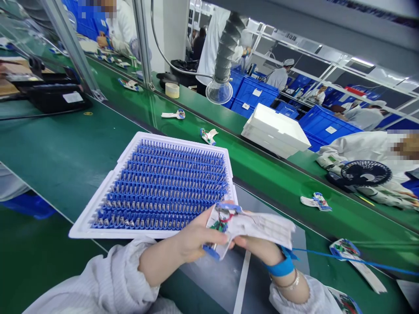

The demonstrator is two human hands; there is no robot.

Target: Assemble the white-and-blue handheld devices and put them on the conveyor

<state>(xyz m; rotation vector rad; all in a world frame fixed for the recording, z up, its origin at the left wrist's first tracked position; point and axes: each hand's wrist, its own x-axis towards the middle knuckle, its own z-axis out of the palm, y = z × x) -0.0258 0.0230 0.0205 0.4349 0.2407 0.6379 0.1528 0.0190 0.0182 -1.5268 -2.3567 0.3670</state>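
Note:
My left hand (pixel 196 235) grips an opened white handheld-device shell (pixel 258 224), thumb across its wider end. Red and dark wires, a green circuit board and blue edging show in that end; the handle points right. Behind and below the shell is my right hand (pixel 244 243), its fingertips against the shell and most of its fingers hidden. A blue band with a cord circles the right wrist. Just beyond my left hand lies a white tray (pixel 93 213), filled with rows of small blue parts (pixel 163 187) with metallic pieces standing in them.
Similar shells lie along the green conveyor belt (pixel 271 179), and another shell (pixel 347 248) lies at the right. White foam boxes (pixel 275 128) stand across the belt. A duct nozzle (pixel 220 89) hangs above. A black fan (pixel 366 173) is beside a co-worker at right.

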